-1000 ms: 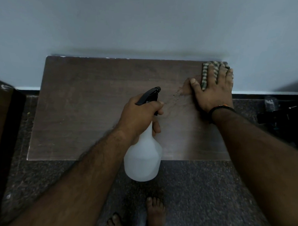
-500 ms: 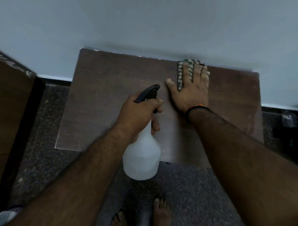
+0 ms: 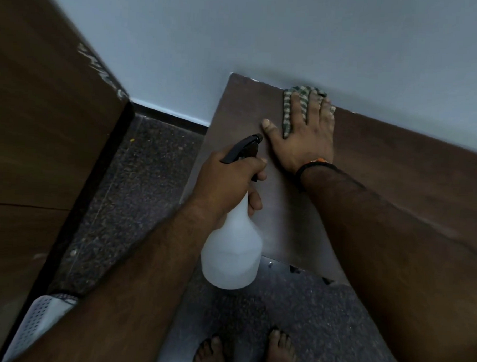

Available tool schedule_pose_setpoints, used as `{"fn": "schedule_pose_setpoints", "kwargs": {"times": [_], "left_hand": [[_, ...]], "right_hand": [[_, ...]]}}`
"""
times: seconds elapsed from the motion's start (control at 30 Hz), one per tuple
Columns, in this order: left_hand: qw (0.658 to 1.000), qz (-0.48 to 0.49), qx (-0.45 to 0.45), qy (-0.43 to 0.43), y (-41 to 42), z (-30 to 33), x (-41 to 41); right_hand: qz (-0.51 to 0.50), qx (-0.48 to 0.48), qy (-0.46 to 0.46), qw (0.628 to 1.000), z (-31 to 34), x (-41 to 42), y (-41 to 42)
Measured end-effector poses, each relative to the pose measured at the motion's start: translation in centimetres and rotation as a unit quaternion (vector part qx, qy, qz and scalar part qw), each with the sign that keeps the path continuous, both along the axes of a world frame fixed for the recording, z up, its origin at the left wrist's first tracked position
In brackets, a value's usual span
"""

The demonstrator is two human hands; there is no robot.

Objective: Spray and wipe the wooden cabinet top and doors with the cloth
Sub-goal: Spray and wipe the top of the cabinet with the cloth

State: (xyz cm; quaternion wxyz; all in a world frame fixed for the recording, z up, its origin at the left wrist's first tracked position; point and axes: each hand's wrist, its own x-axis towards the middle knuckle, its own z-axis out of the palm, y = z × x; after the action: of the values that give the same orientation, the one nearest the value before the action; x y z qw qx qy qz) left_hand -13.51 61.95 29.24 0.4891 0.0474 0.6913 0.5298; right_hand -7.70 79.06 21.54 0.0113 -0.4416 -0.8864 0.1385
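The dark wooden cabinet top [image 3: 391,171] runs along the grey wall. My right hand [image 3: 306,137] lies flat with spread fingers on a green-striped cloth [image 3: 295,106], pressing it onto the top near the back left corner, against the wall. My left hand [image 3: 229,183] grips the neck of a white spray bottle [image 3: 233,251] with a black trigger head [image 3: 243,148], held over the cabinet's front left part, nozzle pointing toward the cloth. The cabinet doors are hidden below the top.
A tall brown wooden panel [image 3: 42,134] stands at the left, with dark speckled floor [image 3: 129,203] between it and the cabinet. A white perforated object [image 3: 38,325] sits at the lower left. My bare feet [image 3: 246,353] stand in front of the cabinet.
My right hand has slid the cloth leftward along the back edge, from the right end to near the left corner. The view has swung left. The bottle stays in my left hand.
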Motion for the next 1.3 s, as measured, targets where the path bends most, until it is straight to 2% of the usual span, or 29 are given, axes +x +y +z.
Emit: {"fn": "schedule_pose_setpoints", "kwargs": {"times": [0.4, 0.7, 0.97, 1.1, 1.3], "left_hand": [[0.998, 0.059, 0.007, 0.012, -5.1, -0.4, -6.7], [0.997, 0.074, 0.021, 0.015, -5.9, 0.3, -6.7], [0.996, 0.074, 0.021, 0.040, -4.8, 1.3, -4.3], [0.997, 0.065, 0.025, 0.044, -4.1, 1.7, -2.7], [0.999, 0.027, 0.014, 0.044, -3.3, 1.7, 0.1]], "right_hand": [[0.115, 0.009, -0.014, 0.993, -0.2, -10.3, -3.3], [0.170, -0.004, -0.026, 0.985, -0.1, -10.1, -3.3], [0.272, -0.007, -0.018, 0.962, 0.5, -6.6, -6.6], [0.267, 0.015, -0.036, 0.963, -0.2, -4.8, -7.4], [0.190, 0.041, -0.032, 0.980, -0.7, -1.5, -7.4]]}}
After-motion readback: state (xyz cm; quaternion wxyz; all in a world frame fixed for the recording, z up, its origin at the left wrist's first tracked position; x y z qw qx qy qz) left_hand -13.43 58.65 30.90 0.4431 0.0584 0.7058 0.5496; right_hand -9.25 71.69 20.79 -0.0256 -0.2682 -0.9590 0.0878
